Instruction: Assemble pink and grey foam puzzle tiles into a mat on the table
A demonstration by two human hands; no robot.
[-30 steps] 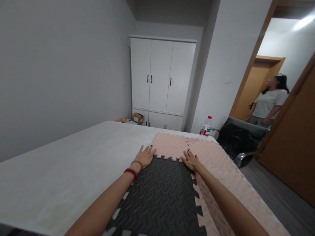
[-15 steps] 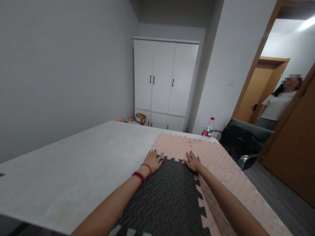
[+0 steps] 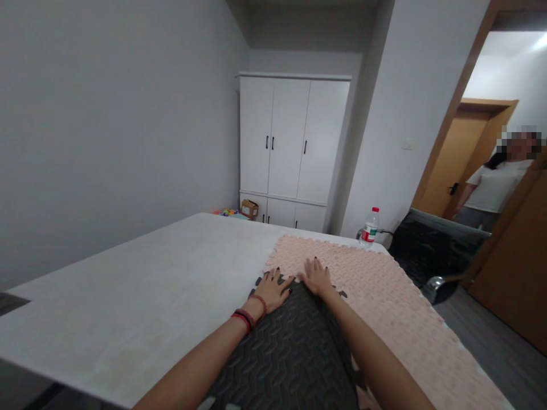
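Note:
A black foam mat tile point(image 3: 294, 347) with a woven texture lies in front of me on the table, its far edge meeting pink foam mat tiles point(image 3: 384, 290). My left hand point(image 3: 273, 291) rests flat on the black tile's far left corner, fingers spread. At the seam between black and pink, my right hand point(image 3: 316, 276) lies with its fingers stretched out over the pink surface. The black tile's right side looks raised and bent, and dark tabs show on the pink beyond my right wrist. My right forearm hides part of that edge.
The white table point(image 3: 171, 273) extends left toward a grey wall. A plastic bottle point(image 3: 370, 228) with a red cap stands at the far right corner. Beyond are a black chair point(image 3: 436, 250), a white wardrobe point(image 3: 294, 142), a cardboard box point(image 3: 249, 209) and a person point(image 3: 491, 188) in the doorway.
My right hand has moved left along the seam. The black tile's right edge has lifted away from the pink tabs it lay against. My left hand stays near the same corner.

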